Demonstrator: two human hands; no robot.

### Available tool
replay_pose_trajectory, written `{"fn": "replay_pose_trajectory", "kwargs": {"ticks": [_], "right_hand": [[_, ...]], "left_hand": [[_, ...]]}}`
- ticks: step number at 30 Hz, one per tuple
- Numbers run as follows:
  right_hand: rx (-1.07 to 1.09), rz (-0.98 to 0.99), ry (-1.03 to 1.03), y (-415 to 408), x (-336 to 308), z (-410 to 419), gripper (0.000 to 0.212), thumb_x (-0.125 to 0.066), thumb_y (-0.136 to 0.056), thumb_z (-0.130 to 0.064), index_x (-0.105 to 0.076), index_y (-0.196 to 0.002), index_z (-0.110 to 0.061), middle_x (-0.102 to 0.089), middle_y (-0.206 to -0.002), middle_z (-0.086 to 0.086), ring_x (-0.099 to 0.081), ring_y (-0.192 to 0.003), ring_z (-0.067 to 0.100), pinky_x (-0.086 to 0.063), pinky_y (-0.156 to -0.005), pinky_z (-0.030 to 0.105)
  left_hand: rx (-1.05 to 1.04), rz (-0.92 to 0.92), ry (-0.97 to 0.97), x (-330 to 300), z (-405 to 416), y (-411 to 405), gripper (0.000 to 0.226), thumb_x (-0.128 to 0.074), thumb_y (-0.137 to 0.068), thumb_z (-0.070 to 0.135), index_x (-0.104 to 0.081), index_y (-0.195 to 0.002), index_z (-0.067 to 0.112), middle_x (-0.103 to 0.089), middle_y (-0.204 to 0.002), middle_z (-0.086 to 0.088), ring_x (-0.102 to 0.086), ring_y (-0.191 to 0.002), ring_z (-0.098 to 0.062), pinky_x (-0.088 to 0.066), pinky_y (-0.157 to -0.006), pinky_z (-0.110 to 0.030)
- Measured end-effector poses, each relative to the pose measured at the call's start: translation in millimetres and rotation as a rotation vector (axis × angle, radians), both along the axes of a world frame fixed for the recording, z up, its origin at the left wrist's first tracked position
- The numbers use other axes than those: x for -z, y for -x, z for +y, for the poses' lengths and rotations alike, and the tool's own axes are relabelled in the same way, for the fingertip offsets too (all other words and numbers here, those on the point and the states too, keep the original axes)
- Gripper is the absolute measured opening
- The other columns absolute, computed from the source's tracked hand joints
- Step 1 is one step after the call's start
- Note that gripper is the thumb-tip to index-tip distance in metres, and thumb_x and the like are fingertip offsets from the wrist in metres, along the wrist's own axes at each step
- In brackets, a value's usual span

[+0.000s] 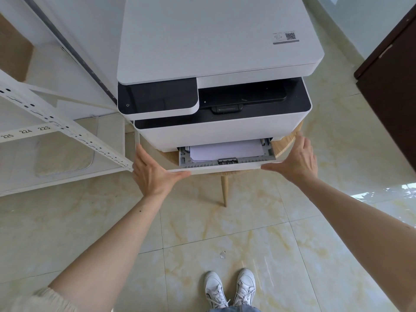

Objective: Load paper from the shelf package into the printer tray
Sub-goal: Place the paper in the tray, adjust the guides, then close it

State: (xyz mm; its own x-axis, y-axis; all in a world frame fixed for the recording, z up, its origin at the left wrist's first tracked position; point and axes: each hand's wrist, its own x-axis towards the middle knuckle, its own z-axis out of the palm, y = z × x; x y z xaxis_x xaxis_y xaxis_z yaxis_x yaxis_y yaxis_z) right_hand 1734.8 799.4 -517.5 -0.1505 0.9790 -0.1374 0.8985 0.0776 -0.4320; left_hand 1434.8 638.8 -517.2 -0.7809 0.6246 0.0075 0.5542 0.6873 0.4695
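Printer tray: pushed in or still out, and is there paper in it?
Partly out. The tray sticks forward of the printer, with white paper lying inside. The left hand and right hand rest on its front edge.

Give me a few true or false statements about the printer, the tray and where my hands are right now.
1. The tray is partly pulled out of the printer. True.
2. The tray is empty. False: white paper lies in it.
3. Both hands are at the tray's front edge. True: left hand at the left end, right hand at the right.
4. The right hand holds a sheet of paper. False: it holds none.
5. The printer stands on the floor. False: it rests on a wooden table.
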Motion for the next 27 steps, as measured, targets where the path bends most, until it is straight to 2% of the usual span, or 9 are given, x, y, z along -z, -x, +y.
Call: {"fn": "replay_pose_trajectory", "kwargs": {"ticks": [2,3,5,8,11,15,19,22,27], "right_hand": [[-0.045,0.028,0.019,1,1,8,0.138,-0.091,-0.039,-0.054,-0.010,-0.146,-0.021,-0.045,-0.140,0.013,-0.047,-0.123,0.036,-0.046,-0.096,0.050],[-0.062,0.047,0.022,2,1,12,0.140,-0.091,-0.038,-0.054,-0.008,-0.146,-0.023,-0.047,-0.139,0.012,-0.050,-0.119,0.037,-0.049,-0.091,0.050],[-0.068,0.099,0.045,3,1,18,0.138,-0.093,-0.037,-0.052,-0.010,-0.144,-0.024,-0.049,-0.137,0.011,-0.055,-0.114,0.038,-0.053,-0.084,0.049],[-0.049,0.173,0.066,4,4,23,0.130,-0.094,-0.037,-0.049,-0.019,-0.139,-0.021,-0.049,-0.138,0.010,-0.052,-0.121,0.034,-0.052,-0.088,0.049],[-0.012,0.194,0.050,6,5,26,0.122,-0.093,-0.037,-0.049,-0.025,-0.133,-0.019,-0.049,-0.133,0.009,-0.053,-0.118,0.029,-0.052,-0.089,0.048],[0.051,0.227,0.037,14,5,33,0.117,-0.094,-0.041,-0.044,-0.026,-0.132,-0.016,-0.053,-0.124,0.008,-0.055,-0.111,0.031,-0.052,-0.082,0.044],[0.051,0.255,0.036,15,6,34,0.117,-0.095,-0.044,-0.039,-0.024,-0.134,-0.013,-0.056,-0.121,0.010,-0.055,-0.109,0.032,-0.046,-0.078,0.036],[0.049,0.267,0.032,14,6,33,0.119,-0.095,-0.043,-0.040,-0.025,-0.135,-0.015,-0.057,-0.122,0.008,-0.055,-0.111,0.031,-0.049,-0.083,0.040],[0.058,0.291,0.028,15,3,33,0.120,-0.096,-0.042,-0.039,-0.025,-0.136,-0.015,-0.058,-0.121,0.008,-0.055,-0.111,0.031,-0.051,-0.087,0.044]], "left_hand": [[0.091,-0.108,-0.036,2,6,8,0.156,-0.092,-0.033,0.055,0.003,-0.150,0.013,-0.022,-0.157,-0.013,-0.030,-0.140,-0.031,-0.033,-0.112,-0.045],[0.139,-0.157,-0.074,2,10,12,0.156,-0.093,-0.033,0.052,0.004,-0.150,0.018,-0.022,-0.157,-0.009,-0.031,-0.140,-0.027,-0.035,-0.111,-0.043],[0.176,-0.236,-0.141,3,14,16,0.147,-0.094,-0.034,0.045,-0.003,-0.148,0.022,-0.029,-0.152,-0.003,-0.036,-0.137,-0.020,-0.039,-0.108,-0.039],[0.183,-0.273,-0.204,7,15,23,0.122,-0.096,-0.037,0.037,-0.021,-0.133,0.027,-0.041,-0.136,0.001,-0.045,-0.125,-0.017,-0.042,-0.104,-0.038],[0.178,-0.270,-0.228,10,15,33,0.113,-0.096,-0.037,0.040,-0.026,-0.124,0.021,-0.048,-0.127,-0.003,-0.050,-0.118,-0.019,-0.047,-0.098,-0.039],[0.128,-0.233,-0.226,8,22,36,0.102,-0.095,-0.044,0.036,-0.029,-0.118,0.013,-0.055,-0.120,-0.007,-0.055,-0.110,-0.024,-0.050,-0.090,-0.037],[0.107,-0.188,-0.207,9,24,38,0.104,-0.095,-0.042,0.040,-0.032,-0.119,0.010,-0.058,-0.116,-0.008,-0.057,-0.105,-0.025,-0.051,-0.083,-0.035],[0.104,-0.164,-0.196,7,24,36,0.103,-0.096,-0.042,0.039,-0.037,-0.121,0.008,-0.060,-0.116,-0.007,-0.056,-0.104,-0.025,-0.049,-0.080,-0.033],[0.083,-0.154,-0.177,4,25,36,0.100,-0.095,-0.039,0.045,-0.038,-0.114,0.012,-0.060,-0.110,-0.006,-0.058,-0.098,-0.025,-0.054,-0.078,-0.040]]}}
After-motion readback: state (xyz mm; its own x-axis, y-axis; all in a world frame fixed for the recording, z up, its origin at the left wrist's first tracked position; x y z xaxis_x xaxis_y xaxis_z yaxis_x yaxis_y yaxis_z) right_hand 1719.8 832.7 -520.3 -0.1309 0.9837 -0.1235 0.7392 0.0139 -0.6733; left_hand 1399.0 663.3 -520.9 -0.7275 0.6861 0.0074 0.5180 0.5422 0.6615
